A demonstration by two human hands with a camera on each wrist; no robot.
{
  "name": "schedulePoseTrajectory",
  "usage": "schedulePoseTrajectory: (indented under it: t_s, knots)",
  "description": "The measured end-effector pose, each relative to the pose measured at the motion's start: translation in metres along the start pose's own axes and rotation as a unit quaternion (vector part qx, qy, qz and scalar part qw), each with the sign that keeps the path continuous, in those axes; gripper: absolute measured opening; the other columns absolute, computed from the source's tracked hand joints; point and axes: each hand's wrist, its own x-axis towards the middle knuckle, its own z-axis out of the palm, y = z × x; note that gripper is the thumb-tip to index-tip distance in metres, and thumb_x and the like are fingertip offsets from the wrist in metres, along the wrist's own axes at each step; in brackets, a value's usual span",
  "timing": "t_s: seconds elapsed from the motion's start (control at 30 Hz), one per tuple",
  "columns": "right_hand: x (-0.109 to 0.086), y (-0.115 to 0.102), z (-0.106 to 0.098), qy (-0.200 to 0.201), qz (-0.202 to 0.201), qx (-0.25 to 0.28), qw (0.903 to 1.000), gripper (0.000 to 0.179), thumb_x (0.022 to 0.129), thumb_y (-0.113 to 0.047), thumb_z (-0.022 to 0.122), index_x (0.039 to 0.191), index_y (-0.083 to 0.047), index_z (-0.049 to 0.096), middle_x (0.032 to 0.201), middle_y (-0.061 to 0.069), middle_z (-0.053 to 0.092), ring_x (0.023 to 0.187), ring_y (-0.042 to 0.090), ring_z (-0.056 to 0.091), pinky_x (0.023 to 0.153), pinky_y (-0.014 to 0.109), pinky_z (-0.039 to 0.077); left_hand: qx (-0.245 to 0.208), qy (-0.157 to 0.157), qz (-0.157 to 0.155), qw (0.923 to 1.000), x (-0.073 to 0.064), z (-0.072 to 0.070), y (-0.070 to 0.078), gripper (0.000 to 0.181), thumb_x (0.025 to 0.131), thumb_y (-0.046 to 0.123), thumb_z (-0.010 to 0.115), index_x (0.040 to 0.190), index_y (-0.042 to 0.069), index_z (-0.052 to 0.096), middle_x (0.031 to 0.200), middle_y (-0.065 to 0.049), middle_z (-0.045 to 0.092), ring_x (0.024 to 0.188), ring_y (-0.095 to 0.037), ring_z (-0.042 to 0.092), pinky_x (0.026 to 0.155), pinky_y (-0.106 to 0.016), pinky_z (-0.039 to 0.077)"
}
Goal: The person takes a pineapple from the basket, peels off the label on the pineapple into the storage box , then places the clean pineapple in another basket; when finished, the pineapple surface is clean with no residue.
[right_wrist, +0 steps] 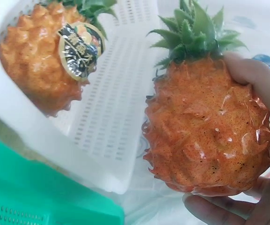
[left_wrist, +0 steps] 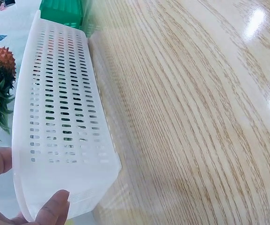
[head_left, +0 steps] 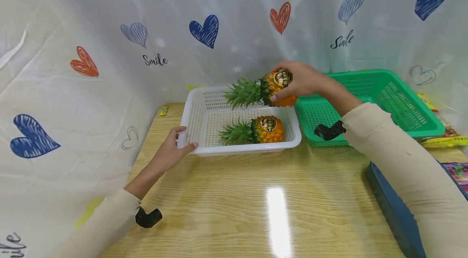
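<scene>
My right hand (head_left: 301, 80) grips an orange pineapple (right_wrist: 209, 131) with a green crown and a black-and-gold label, above the back right part of a white basket (head_left: 239, 149). Its crown points left in the head view. A second pineapple (head_left: 272, 130) lies inside the basket near the front wall, crown also to the left. At the basket's front left corner, my left hand (head_left: 172, 150) holds the rim, thumb and fingers around the corner. The right wrist view shows the held pineapple's underside apart from the one in the basket (right_wrist: 46, 56).
A green basket (head_left: 420, 133) stands right of the white one, close beside it. Packaged snacks (head_left: 446, 141) lie at the far right, near a dark blue bin (head_left: 395, 213). A small yellow packet (head_left: 164, 111) lies at the back left of the wooden table (head_left: 219, 205). Behind hangs a heart-patterned curtain (head_left: 237, 46).
</scene>
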Motion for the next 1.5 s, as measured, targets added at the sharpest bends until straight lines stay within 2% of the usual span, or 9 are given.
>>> schedulePoseTrajectory:
  t_s: [0.23, 0.53, 0.73, 0.9, 0.97, 1.1, 1.3, 1.43, 1.5]
  knots:
    - [-0.020, -0.003, 0.000, 0.013, -0.015, -0.002, 0.9998, 0.090, 0.075, -0.054, 0.085, 0.148, -0.017, 0.046, 0.154, 0.013, 0.041, 0.140, 0.038, 0.039, 0.109, 0.063, 0.036, 0.003, 0.004, -0.001, 1.0000, -0.001, 0.000, 0.001, 0.086, 0.097, 0.037, 0.066, 0.158, 0.006, 0.015, 0.140, -0.024, 0.042, 0.122, -0.038, 0.058, 0.089, -0.038, 0.053]
    - [-0.051, -0.014, 0.015, 0.011, -0.031, 0.014, 0.9993, 0.088, 0.074, -0.053, 0.086, 0.147, -0.020, 0.048, 0.154, 0.007, 0.042, 0.143, 0.034, 0.037, 0.109, 0.061, 0.036, 0.000, 0.007, 0.000, 1.0000, 0.000, 0.000, -0.001, 0.086, 0.096, 0.038, 0.067, 0.159, 0.007, 0.016, 0.140, -0.022, 0.040, 0.123, -0.038, 0.057, 0.086, -0.035, 0.053]
    - [-0.071, -0.023, 0.028, 0.005, -0.033, 0.036, 0.9988, 0.084, 0.074, -0.052, 0.087, 0.145, -0.026, 0.050, 0.148, 0.003, 0.046, 0.132, 0.028, 0.047, 0.100, 0.056, 0.046, 0.007, 0.004, -0.004, 1.0000, -0.001, 0.000, -0.003, 0.086, 0.097, 0.039, 0.067, 0.159, 0.009, 0.016, 0.142, -0.021, 0.038, 0.123, -0.039, 0.058, 0.087, -0.038, 0.054]
    - [-0.087, -0.030, 0.034, -0.004, -0.031, 0.046, 0.9984, 0.082, 0.074, -0.051, 0.087, 0.143, -0.025, 0.051, 0.142, 0.002, 0.050, 0.122, 0.026, 0.053, 0.093, 0.052, 0.050, 0.010, 0.005, -0.003, 0.9999, -0.001, 0.000, -0.004, 0.087, 0.096, 0.040, 0.067, 0.159, 0.008, 0.016, 0.143, -0.022, 0.037, 0.124, -0.039, 0.057, 0.087, -0.037, 0.054]
    - [-0.092, -0.031, 0.037, -0.001, -0.030, 0.041, 0.9987, 0.082, 0.074, -0.053, 0.086, 0.142, -0.025, 0.052, 0.142, 0.001, 0.051, 0.123, 0.025, 0.053, 0.093, 0.051, 0.050, 0.009, 0.005, 0.002, 1.0000, -0.001, -0.001, -0.003, 0.088, 0.096, 0.040, 0.067, 0.159, 0.007, 0.015, 0.142, -0.022, 0.037, 0.124, -0.040, 0.057, 0.087, -0.037, 0.054]
    - [-0.102, -0.029, 0.043, 0.001, -0.029, 0.041, 0.9987, 0.084, 0.072, -0.054, 0.087, 0.142, -0.023, 0.052, 0.136, 0.003, 0.054, 0.113, 0.024, 0.058, 0.084, 0.044, 0.054, 0.007, 0.003, 0.005, 1.0000, -0.002, -0.001, -0.001, 0.088, 0.096, 0.040, 0.067, 0.159, 0.006, 0.015, 0.140, -0.023, 0.038, 0.124, -0.040, 0.057, 0.088, -0.038, 0.054]
    - [-0.120, -0.028, 0.056, -0.005, -0.025, 0.038, 0.9989, 0.089, 0.070, -0.061, 0.085, 0.143, -0.022, 0.051, 0.142, 0.005, 0.051, 0.115, 0.025, 0.056, 0.080, 0.041, 0.052, 0.016, 0.002, 0.000, 0.9999, -0.002, 0.000, 0.000, 0.089, 0.096, 0.041, 0.067, 0.159, 0.006, 0.015, 0.142, -0.023, 0.038, 0.125, -0.040, 0.057, 0.089, -0.040, 0.054]
    - [-0.132, -0.028, 0.066, -0.005, -0.023, 0.046, 0.9987, 0.087, 0.070, -0.063, 0.084, 0.142, -0.025, 0.052, 0.143, 0.004, 0.051, 0.117, 0.026, 0.056, 0.080, 0.042, 0.052, 0.015, 0.001, 0.001, 0.9999, -0.001, -0.001, 0.000, 0.089, 0.096, 0.041, 0.067, 0.159, 0.006, 0.014, 0.142, -0.023, 0.037, 0.126, -0.041, 0.056, 0.090, -0.041, 0.054]
    - [-0.138, -0.028, 0.072, -0.005, -0.028, 0.046, 0.9986, 0.086, 0.071, -0.063, 0.083, 0.142, -0.026, 0.053, 0.143, 0.003, 0.052, 0.122, 0.027, 0.055, 0.084, 0.046, 0.052, 0.012, 0.000, 0.005, 0.9999, -0.001, -0.001, 0.000, 0.089, 0.096, 0.040, 0.067, 0.159, 0.005, 0.014, 0.142, -0.023, 0.038, 0.126, -0.042, 0.056, 0.090, -0.041, 0.054]
